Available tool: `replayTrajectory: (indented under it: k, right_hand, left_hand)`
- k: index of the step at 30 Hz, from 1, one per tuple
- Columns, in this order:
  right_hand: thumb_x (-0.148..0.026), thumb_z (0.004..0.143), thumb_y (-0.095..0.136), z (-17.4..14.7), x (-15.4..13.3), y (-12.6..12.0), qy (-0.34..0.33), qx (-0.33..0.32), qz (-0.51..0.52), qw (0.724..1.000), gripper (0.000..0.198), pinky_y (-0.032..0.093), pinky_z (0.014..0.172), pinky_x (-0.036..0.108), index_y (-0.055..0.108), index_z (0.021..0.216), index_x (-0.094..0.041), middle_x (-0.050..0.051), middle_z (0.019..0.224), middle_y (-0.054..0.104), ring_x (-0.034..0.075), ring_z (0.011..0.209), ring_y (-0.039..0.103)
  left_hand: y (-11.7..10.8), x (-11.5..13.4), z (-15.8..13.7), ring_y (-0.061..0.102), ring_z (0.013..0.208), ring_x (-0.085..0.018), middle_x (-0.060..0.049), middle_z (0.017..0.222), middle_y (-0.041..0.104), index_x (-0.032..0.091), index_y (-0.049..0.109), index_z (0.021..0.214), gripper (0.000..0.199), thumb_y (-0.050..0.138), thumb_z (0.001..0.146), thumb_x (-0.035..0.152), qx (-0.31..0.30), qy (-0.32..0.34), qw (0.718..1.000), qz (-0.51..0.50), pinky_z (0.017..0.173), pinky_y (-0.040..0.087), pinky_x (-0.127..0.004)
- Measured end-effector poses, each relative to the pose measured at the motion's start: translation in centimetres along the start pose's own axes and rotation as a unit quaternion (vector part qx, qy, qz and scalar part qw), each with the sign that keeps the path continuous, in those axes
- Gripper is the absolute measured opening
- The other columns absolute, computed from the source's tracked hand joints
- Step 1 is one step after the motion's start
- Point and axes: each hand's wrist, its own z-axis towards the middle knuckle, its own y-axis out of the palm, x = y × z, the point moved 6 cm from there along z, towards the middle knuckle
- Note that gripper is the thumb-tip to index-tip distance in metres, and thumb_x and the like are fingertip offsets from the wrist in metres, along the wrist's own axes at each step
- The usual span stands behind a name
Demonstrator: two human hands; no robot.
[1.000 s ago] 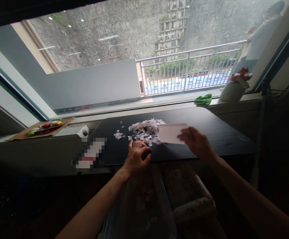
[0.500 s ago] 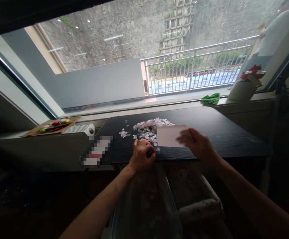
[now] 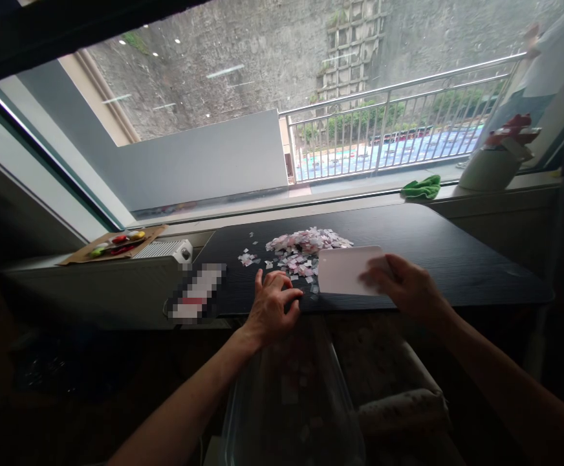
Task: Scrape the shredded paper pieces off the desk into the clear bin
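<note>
My right hand grips a pale, flat scraper by its right end; a small hole shows near one corner. The scraper's left edge is beside a pile of small white and pink paper-like pieces on the black table. My left hand is at the table's front edge, just below the pile, fingers apart and nothing seen in them. Below it, a clear plastic box has some similar pieces inside, hard to see in the shade.
A blurred-out item lies at the table's left end. Beyond it, a radiator carries cardboard with colourful small things. A green cloth and a white container rest on the sill. A wrapped bundle is right of the box. Outside stands a person.
My left fingers, curled before, have spread apart. The scraper has moved slightly right, away from my left hand. The whole view has shifted a little.
</note>
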Motion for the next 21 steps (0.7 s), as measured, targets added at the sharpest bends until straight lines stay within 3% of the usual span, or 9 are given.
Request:
replayTrajectory:
  k: [6, 10, 15, 21]
  right_hand:
    - [-0.036, 0.075, 0.062, -0.2, -0.5, 1.8, -0.017, -0.026, 0.031, 0.999, 0.019, 0.056, 0.062, 0.03, 0.062, 0.085, -0.02, 0.005, 0.078, 0.075, 0.02, 0.071, 0.07]
    - [-0.036, 0.076, 0.062, 0.3, -0.3, 1.2, -0.011, 0.019, 0.008, 1.0, 0.019, 0.056, 0.062, 0.031, 0.062, 0.087, -0.02, 0.006, 0.081, 0.075, 0.02, 0.071, 0.07]
    - [-0.037, 0.076, 0.064, 0.9, -0.6, 2.3, -0.009, -0.01, 0.032, 0.999, 0.021, 0.056, 0.06, 0.031, 0.062, 0.086, -0.019, 0.006, 0.08, 0.074, 0.02, 0.07, 0.069]
    - [-0.033, 0.077, 0.064, 1.1, -0.3, 1.9, -0.015, 0.009, 0.028, 0.999, 0.02, 0.056, 0.061, 0.03, 0.063, 0.09, -0.018, 0.006, 0.08, 0.074, 0.019, 0.071, 0.069]
  left_hand:
    - [-1.3, -0.6, -1.4, 0.048, 0.118, -0.028, -0.005, 0.099, 0.06, 0.023, 0.07, 0.098, 0.024, 0.055, 0.079, 0.02, -0.008, -0.003, 1.0, 0.024, 0.111, 0.014, -0.065]
    - [-1.4, 0.3, -1.6, 0.048, 0.119, -0.027, -0.006, 0.099, 0.06, 0.022, 0.069, 0.103, 0.027, 0.054, 0.08, 0.02, -0.002, 0.011, 1.0, 0.022, 0.112, 0.013, -0.063]
    - [-1.1, 1.0, -1.4, 0.049, 0.117, -0.027, -0.006, 0.099, 0.061, 0.021, 0.069, 0.102, 0.026, 0.054, 0.08, 0.019, -0.012, 0.023, 0.999, 0.024, 0.113, 0.013, -0.064]
    - [-1.1, 0.5, -1.1, 0.048, 0.118, -0.028, -0.007, 0.101, 0.06, 0.022, 0.067, 0.108, 0.029, 0.052, 0.083, 0.019, -0.02, 0.017, 0.998, 0.054, 0.111, 0.015, -0.066]
